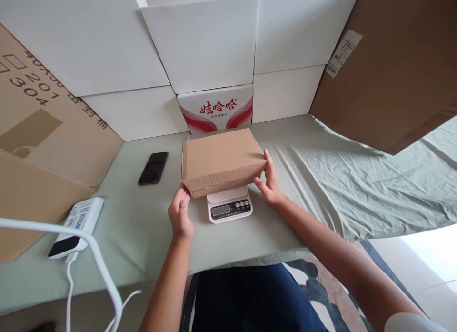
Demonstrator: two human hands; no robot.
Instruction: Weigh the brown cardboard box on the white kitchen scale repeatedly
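A closed brown cardboard box (223, 155) is between my two hands, over a white digital scale (230, 206). It covers the back of the scale, so I cannot tell whether it rests on the platform. The scale's front, with a grey display and several round buttons, shows below the box. My left hand (181, 212) grips the box's near left corner, some fingers hidden beneath it. At the right end, my right hand (269, 183) holds the box with the thumb near the front edge and the fingers along the side.
A black phone (153, 168) lies left of the box on the green cloth (300, 160). A white power bank (76, 227) with a cable (103, 270) is at far left. White boxes (210, 46) stand behind; large brown cardboard panels (389, 65) flank both sides.
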